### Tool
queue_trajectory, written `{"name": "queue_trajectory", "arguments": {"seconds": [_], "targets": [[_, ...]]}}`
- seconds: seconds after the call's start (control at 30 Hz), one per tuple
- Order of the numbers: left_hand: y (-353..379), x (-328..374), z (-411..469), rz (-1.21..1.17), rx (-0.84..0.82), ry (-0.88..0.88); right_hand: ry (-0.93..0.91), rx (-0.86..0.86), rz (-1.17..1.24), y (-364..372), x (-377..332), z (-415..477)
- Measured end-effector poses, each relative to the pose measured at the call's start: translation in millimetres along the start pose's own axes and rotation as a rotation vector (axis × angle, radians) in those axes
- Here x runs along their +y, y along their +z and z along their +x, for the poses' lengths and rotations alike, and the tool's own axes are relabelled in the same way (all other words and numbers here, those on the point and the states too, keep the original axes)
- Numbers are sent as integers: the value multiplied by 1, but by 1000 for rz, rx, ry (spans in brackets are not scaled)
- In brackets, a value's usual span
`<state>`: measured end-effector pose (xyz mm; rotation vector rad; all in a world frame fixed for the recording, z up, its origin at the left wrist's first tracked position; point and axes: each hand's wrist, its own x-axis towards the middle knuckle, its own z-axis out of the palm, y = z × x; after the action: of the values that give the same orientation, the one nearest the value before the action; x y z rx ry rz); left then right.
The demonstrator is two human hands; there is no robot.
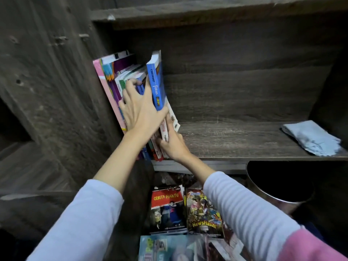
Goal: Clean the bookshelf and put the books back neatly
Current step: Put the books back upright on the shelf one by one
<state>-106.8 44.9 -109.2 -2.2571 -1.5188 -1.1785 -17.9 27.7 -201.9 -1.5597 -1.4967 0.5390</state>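
- at the left end of the shelf [235,140], the books [113,80] are standing packed against the side wall, spines facing out and leaning left.
- the left hand [139,112] is lying spread over those spines, fingers mostly straight, pressing the row back; it is gripping nothing.
- the blue book [155,85] is standing just right of that hand, touching its thumb side, with its long axis running nearly upright.
- the right hand [174,147] is curling its fingers round the lower end of the white book [164,129], which is slanting out at the right edge of the row, just below the blue book.
- the white book's long axis is pointing up and away from the right hand, so that hand is the nearer one; the next push is probably going left and inward, toward the wall, while the left hand is steadying the row.
- the cloth [310,138] is lying at the far right of the shelf, well apart from both hands.
- the comics [167,208] are lying lower down between the arms, beside the bin [278,185], apparently waiting to be shelved.
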Motion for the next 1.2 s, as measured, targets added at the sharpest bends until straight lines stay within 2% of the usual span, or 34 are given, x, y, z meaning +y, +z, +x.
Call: {"name": "queue_trajectory", "arguments": {"seconds": [0.1, 0.27, 0.4, 0.53, 0.6, 0.7, 0.77, 0.9, 1.07, 1.2], "targets": [[19, -6, 2, 58, 19, -20, -5, -32, 7, 2, 17, 17], [46, -18, -2, 135, 42, -11, 0, -161, 179, 6, 36, 35], [62, -32, -2, 176, 138, 93, 14, -227, 246, 15, 53, 49], [67, -33, -5, 170, 238, 85, 59, -246, 281, 12, 55, 48], [69, -34, -12, 91, 262, 35, 79, -250, 282, 11, 59, 48], [66, -35, -18, -123, 292, -166, 104, -268, 213, 9, 64, 52], [61, -35, -17, -181, 337, -222, 107, -294, 223, 4, 66, 56], [58, -32, -13, -284, 411, -182, 164, -346, 367, -7, 74, 58], [53, -32, -7, -498, 405, -213, 285, -338, 738, -3, 82, 61], [56, -25, -6, -591, 393, -146, 291, -303, 768, 2, 81, 62]]}}
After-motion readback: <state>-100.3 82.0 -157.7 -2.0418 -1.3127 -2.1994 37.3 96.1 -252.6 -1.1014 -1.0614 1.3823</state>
